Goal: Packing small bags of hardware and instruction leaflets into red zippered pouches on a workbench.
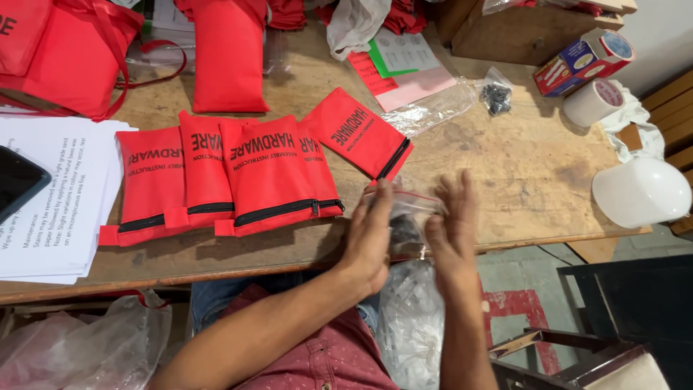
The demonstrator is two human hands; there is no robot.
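A small clear plastic bag (pixel 406 225) with dark little parts inside is pressed between two flat hands at the front edge of the wooden table (pixel 520 166). The left hand (pixel 369 242) is laid against the bag's left side with its fingers straight. The right hand (pixel 451 231) is laid against the right side, and its fingers are spread wide and open. Nothing is gripped in a fist; the bag is only squeezed between the palms.

Just to the left, a row of red zip pouches (pixel 224 177) with black zippers is laid flat, each one partly over the next. One more red pouch (pixel 357 133) is set at a slant behind the hands. A stack of white printed papers (pixel 54 198) is seen far left. Rolls of tape (pixel 593 101) and a white bowl (pixel 639 191) are placed at the right side.
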